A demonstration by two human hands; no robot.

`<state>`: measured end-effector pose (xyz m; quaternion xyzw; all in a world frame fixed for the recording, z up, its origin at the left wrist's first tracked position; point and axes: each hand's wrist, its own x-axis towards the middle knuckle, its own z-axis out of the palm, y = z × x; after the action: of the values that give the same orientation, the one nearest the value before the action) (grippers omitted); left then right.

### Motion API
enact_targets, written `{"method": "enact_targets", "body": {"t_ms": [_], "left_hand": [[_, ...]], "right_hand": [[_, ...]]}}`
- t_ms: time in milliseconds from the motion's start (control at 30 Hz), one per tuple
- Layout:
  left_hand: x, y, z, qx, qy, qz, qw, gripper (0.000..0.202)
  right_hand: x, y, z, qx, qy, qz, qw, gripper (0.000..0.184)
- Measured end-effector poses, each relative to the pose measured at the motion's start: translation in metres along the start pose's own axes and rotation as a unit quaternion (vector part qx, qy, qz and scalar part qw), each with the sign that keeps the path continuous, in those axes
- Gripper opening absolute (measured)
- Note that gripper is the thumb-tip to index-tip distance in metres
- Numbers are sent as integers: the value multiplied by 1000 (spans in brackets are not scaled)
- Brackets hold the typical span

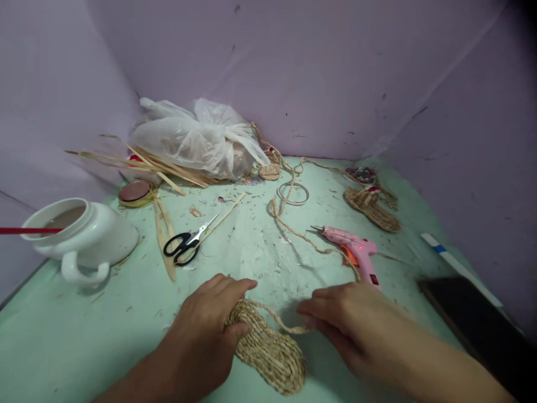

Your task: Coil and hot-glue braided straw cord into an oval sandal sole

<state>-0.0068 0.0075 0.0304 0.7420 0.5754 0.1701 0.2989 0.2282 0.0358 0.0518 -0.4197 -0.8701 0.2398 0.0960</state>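
Observation:
A woven straw sole (pixel 272 352), shaped like a slipper bottom, lies on the table in front of me. My left hand (pixel 205 330) grips its far left end, thumb on top and fingers round the outer edge. From that end runs a braided straw cord (pixel 277 319), which my right hand (pixel 339 319) pinches a little to the right of the sole. Beyond the right hand, the same kind of cord (pixel 302 240) trails back across the table. A pink glue gun (pixel 354 243) with a small red light lies just past my right hand, nozzle pointing left.
Black-handled scissors (pixel 188 240) lie left of centre among flat straw strips (pixel 161 235). A white jug (pixel 100 235) stands at left. Behind are a plastic bag (pixel 197 137) and a metal ring (pixel 293 193). To the right are a small woven slipper (pixel 373 207) and a dark phone-like slab (pixel 470 319).

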Motion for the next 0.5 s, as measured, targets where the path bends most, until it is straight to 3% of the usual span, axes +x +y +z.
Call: {"method": "enact_targets", "body": {"t_ms": [100, 200, 333, 500], "left_hand": [[0, 0, 0, 8, 4, 10, 1000, 42], [-1, -1, 1, 24, 12, 22, 999, 42], [-2, -1, 1, 42, 20, 32, 998, 41], [-2, 2, 1, 61, 6, 41, 997, 38]], "right_hand": [[-3, -3, 3, 4, -119, -13, 993, 19], [-4, -4, 5, 19, -114, 3, 993, 20], [-10, -3, 16, 16, -26, 63, 998, 23], [-21, -3, 46, 90, 157, 57, 982, 22]]}}
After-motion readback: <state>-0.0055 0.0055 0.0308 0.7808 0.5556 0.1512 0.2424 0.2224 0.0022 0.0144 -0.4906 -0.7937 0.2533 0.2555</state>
